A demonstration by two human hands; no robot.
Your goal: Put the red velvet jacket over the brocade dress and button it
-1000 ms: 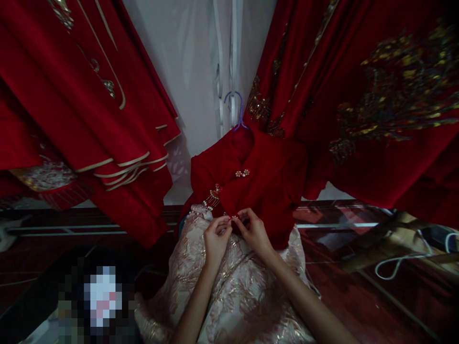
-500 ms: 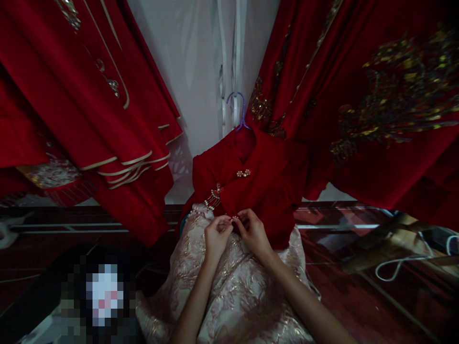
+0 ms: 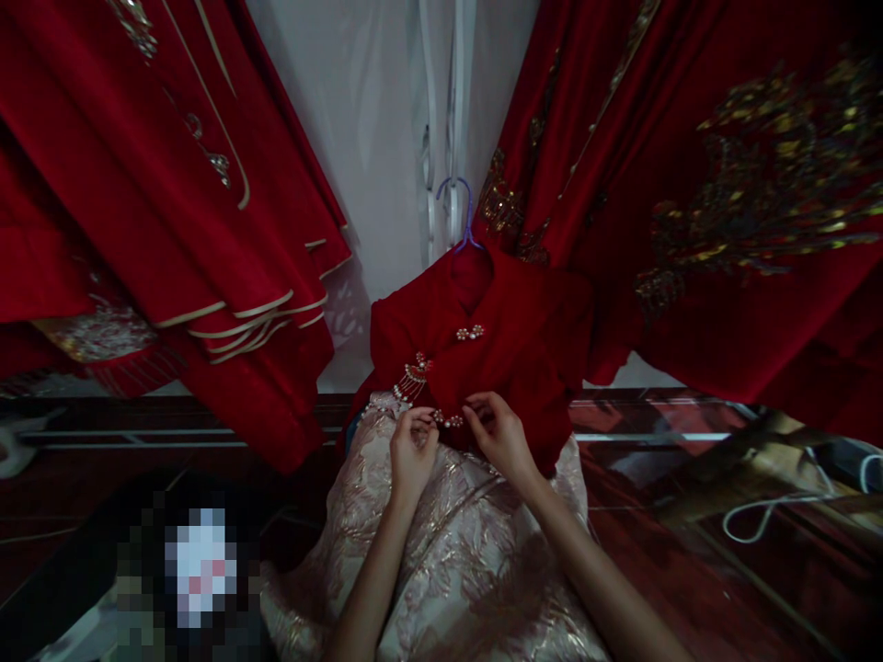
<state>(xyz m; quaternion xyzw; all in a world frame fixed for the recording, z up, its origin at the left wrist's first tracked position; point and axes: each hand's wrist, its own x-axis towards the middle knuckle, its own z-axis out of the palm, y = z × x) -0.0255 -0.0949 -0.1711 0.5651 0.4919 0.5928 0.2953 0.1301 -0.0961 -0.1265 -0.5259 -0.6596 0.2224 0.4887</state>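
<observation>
A small red jacket [image 3: 524, 340] hangs on a purple hanger [image 3: 456, 195] over a pale gold-patterned brocade skirt [image 3: 455, 561]. The jacket front carries a pearl clasp [image 3: 469, 333] near the collar, a tasselled clasp [image 3: 414, 377] lower left, and a third pearl clasp [image 3: 448, 421] at the hem. My left hand [image 3: 412, 450] is curled at the hem just left of that lowest clasp. My right hand [image 3: 502, 434] is curled on the red cloth just right of it. The clasp shows between the two hands.
Long red embroidered garments hang at the left [image 3: 172, 184] and right [image 3: 724, 184], with a white wall [image 3: 372, 138] between them. Below lies a dark red glossy floor [image 3: 690, 570] with a white cord [image 3: 765, 515] at the right. A pixelated dark object [image 3: 193, 570] sits at the lower left.
My hands were pinched together over the lowest clasp; now they have drawn slightly apart and the pearl clasp shows between them.
</observation>
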